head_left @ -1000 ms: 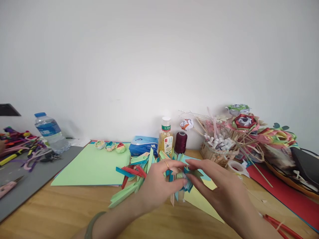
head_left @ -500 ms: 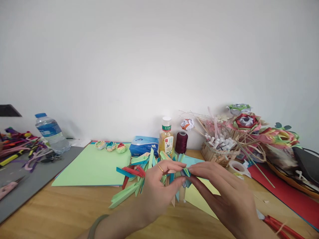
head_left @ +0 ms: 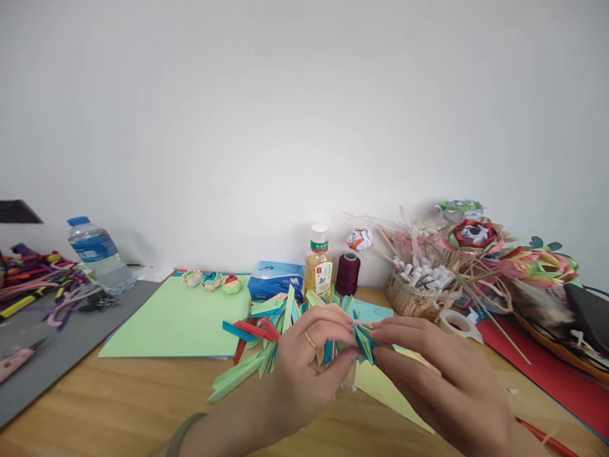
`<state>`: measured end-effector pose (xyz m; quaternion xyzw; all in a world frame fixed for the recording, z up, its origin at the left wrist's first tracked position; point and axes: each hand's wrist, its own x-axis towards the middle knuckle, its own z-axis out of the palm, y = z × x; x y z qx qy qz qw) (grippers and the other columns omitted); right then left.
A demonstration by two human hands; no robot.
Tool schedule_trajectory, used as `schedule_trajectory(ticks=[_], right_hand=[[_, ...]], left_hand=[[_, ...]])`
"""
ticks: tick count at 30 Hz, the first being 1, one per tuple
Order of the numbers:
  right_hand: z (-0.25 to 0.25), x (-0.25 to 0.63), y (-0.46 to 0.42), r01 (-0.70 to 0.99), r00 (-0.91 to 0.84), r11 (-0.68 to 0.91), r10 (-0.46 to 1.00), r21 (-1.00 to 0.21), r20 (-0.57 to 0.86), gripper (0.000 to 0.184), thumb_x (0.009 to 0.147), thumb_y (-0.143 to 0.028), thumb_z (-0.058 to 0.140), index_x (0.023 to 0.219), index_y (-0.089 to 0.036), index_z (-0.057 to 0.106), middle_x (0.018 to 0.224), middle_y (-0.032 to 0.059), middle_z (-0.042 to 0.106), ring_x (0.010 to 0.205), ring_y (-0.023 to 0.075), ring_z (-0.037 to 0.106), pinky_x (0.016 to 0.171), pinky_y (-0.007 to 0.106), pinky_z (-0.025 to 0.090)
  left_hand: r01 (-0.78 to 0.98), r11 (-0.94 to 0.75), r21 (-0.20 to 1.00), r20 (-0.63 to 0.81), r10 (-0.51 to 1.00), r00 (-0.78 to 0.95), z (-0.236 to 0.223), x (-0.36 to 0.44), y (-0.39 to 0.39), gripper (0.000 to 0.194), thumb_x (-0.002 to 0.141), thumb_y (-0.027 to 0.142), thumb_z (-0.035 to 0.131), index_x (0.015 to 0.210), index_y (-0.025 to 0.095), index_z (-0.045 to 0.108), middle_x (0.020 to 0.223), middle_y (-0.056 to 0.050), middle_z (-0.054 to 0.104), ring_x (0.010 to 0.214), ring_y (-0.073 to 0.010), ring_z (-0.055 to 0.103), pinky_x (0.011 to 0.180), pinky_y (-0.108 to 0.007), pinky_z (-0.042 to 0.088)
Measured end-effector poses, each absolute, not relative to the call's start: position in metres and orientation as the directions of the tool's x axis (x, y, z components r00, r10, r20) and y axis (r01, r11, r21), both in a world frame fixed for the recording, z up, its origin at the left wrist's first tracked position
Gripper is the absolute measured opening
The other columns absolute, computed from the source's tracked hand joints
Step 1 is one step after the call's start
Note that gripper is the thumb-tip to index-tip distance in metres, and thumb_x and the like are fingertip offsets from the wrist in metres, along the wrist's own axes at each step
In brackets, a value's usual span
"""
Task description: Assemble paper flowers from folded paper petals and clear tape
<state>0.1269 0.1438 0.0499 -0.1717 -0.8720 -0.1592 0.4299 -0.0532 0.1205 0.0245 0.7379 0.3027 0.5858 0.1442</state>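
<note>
Between both sets of fingertips I hold a small folded paper piece (head_left: 365,343) in blue and green, above the middle of the table. My left hand (head_left: 316,352) pinches its left side, a ring on one finger; my right hand (head_left: 438,365) grips its right side. Behind and left of them lies a heap of folded paper strips (head_left: 242,373) in green, blue, red and peach, partly hidden by my left hand. A yellow paper sheet (head_left: 392,393) lies below my right hand. Red-handled scissors (head_left: 542,437) show partly beside my right wrist.
Green paper (head_left: 185,317) lies at left with small paper flowers (head_left: 231,284) along its back edge. A tissue pack (head_left: 275,279), drink bottle (head_left: 319,263) and thread spool (head_left: 347,274) stand behind. At right are a basket (head_left: 419,295), tape roll (head_left: 459,325) and red paper (head_left: 537,368); a water bottle (head_left: 101,254) leans far left.
My hands have shifted slightly to the right with the folded paper piece, which is turned so more of its layered folds show. My right hand now covers more of the scissors.
</note>
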Motion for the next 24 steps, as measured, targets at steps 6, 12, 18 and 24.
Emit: schedule_trajectory(ticks=[6,12,18,24], right_hand=[[0.044,0.13,0.143,0.394,-0.607,0.91,0.154,0.127,0.78,0.021,0.087,-0.007,0.046,0.091,-0.022,0.06,0.081,0.0038,0.071,0.083,0.017,0.066,0.069,0.026,0.053],[0.045,0.131,0.145,0.382,-0.642,0.903,0.107,0.196,0.759,0.023,0.091,-0.01,0.041,0.09,-0.022,0.06,0.079,0.0036,0.071,0.082,0.016,0.065,0.068,0.026,0.052],[0.049,0.128,0.146,0.374,-0.617,0.895,0.045,0.243,0.785,0.027,0.094,-0.011,0.036,0.084,-0.018,0.06,0.075,0.0039,0.07,0.079,0.0148,0.064,0.067,0.025,0.051],[0.048,0.128,0.149,0.311,-0.658,0.929,0.058,0.2,0.751,0.023,0.093,-0.01,0.038,0.087,-0.016,0.059,0.08,0.0052,0.07,0.084,0.0165,0.063,0.069,0.026,0.05]], left_hand=[[0.282,-0.791,0.543,0.79,0.595,0.148,0.025,-0.054,0.12,0.032,0.074,-0.001,0.059,0.095,0.022,0.056,0.09,-0.005,0.06,0.09,-0.0174,0.061,0.081,-0.031,0.05],[0.295,-0.82,0.49,0.817,0.55,0.172,0.028,-0.055,0.121,0.027,0.075,0.0,0.058,0.091,0.021,0.057,0.088,-0.005,0.06,0.088,-0.0178,0.063,0.08,-0.031,0.051],[0.253,-0.9,0.354,0.893,0.406,0.195,0.03,-0.056,0.129,0.023,0.074,0.0,0.057,0.088,0.018,0.055,0.084,-0.005,0.055,0.085,-0.0172,0.062,0.076,-0.031,0.053],[0.272,-0.873,0.405,0.835,0.474,0.28,0.035,-0.06,0.13,0.019,0.072,0.002,0.056,0.077,0.019,0.051,0.08,-0.004,0.053,0.077,-0.0153,0.058,0.068,-0.027,0.051]])
